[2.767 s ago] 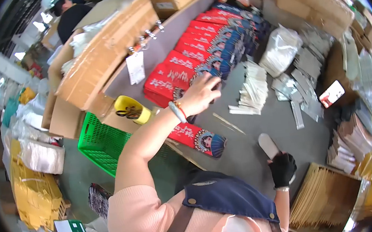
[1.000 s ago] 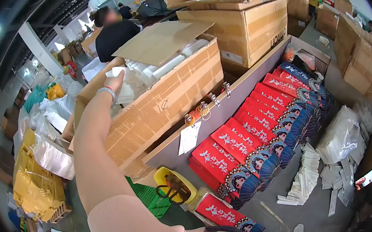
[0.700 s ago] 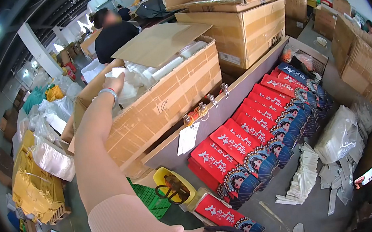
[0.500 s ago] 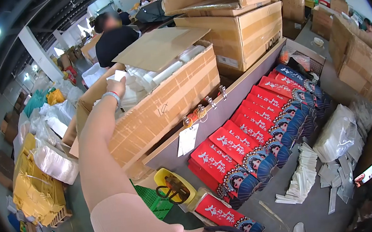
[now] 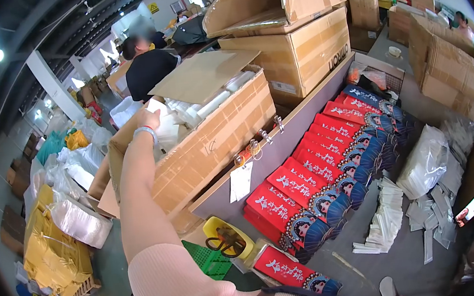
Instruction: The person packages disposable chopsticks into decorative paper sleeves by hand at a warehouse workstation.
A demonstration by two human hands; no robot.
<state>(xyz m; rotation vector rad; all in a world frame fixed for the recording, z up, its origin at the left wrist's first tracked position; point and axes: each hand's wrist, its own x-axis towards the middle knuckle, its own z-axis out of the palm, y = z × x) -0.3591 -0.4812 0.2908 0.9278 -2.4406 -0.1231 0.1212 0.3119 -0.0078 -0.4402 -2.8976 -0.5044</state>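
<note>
My left hand (image 5: 148,118) reaches out at the upper left, over the near-left end of an open cardboard box (image 5: 213,144). Its fingers are closed on a small white piece (image 5: 156,105). Around it in the box lie white and translucent wrapped packs (image 5: 209,106), partly covered by a loose cardboard sheet (image 5: 206,76). A bracelet and a red string circle the wrist. My right hand does not show. On the grey table lie overlapping rows of red printed pouches (image 5: 292,182) with blue fan-shaped ends. One more red pouch (image 5: 284,267) lies at the near edge.
Black scissors stand in a yellow container (image 5: 228,230) beside a green basket (image 5: 208,258). White strips (image 5: 384,213), a plastic-wrapped bundle (image 5: 423,163) and a phone (image 5: 469,210) lie at the right. Behind are stacked boxes (image 5: 296,49) and a person in black (image 5: 151,73).
The view has shifted slightly. My left hand remains over the box with the white piece, its wrist a little lower. The person in black has turned their head.
</note>
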